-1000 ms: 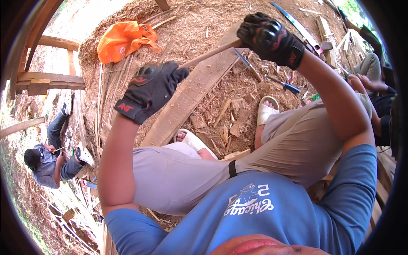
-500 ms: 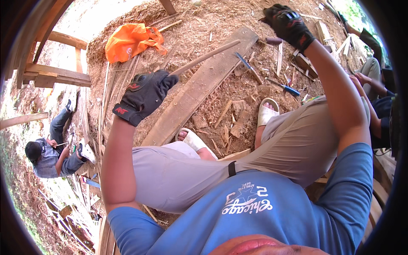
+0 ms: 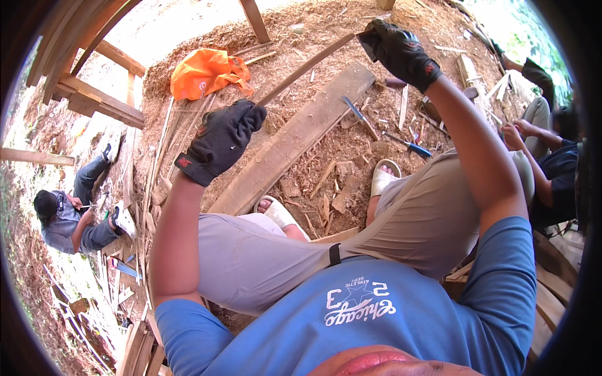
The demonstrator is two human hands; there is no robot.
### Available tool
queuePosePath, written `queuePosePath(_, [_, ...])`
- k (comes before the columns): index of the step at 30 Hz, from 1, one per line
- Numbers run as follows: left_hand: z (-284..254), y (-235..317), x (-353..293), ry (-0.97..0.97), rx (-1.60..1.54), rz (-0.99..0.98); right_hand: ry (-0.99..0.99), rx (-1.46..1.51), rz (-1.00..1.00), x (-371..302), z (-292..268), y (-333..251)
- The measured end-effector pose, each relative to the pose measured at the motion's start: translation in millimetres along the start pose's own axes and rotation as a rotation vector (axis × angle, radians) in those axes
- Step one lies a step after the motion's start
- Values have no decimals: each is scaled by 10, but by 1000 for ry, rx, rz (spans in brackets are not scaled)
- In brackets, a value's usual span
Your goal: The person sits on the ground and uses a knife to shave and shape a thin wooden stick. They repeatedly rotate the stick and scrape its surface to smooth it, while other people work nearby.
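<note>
My left hand (image 3: 224, 139), in a black glove, is closed around the near end of a slim wooden stick (image 3: 307, 69). The stick slants up and away to the right, above a long plank (image 3: 301, 135) lying on the ground. At the stick's far end is my right hand (image 3: 401, 55), also black-gloved, with its fingers bent together. A dark, flat edge shows at those fingertips, beside the stick's tip; whether it is a separate piece or part of the glove is unclear. A chisel-like tool with a blue blade (image 3: 359, 116) and a blue-handled screwdriver (image 3: 411, 145) lie right of the plank.
An orange bag (image 3: 207, 74) lies on the shavings at the far left. Wood scraps (image 3: 345, 188) lie between my sandalled feet. A person (image 3: 69, 213) sits at the left by a timber frame (image 3: 100, 103); another person (image 3: 539, 150) sits close on my right.
My right hand has come left and slightly nearer, from apart from the stick to its far end. The left hand keeps its hold, and the stick points a little more upward.
</note>
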State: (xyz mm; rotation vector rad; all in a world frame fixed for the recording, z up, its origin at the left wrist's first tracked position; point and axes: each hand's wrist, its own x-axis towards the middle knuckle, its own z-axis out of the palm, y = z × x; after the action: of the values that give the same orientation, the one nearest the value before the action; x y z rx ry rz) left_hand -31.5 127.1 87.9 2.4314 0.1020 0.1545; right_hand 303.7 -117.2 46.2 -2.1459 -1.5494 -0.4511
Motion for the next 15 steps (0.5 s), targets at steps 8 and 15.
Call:
queuePosePath(8, [58, 225, -100, 128, -32, 118, 5, 36, -115, -3, -252, -188])
queuePosePath(15, [89, 533, -244, 146, -350, -68, -75, 698, 79, 142, -551, -738])
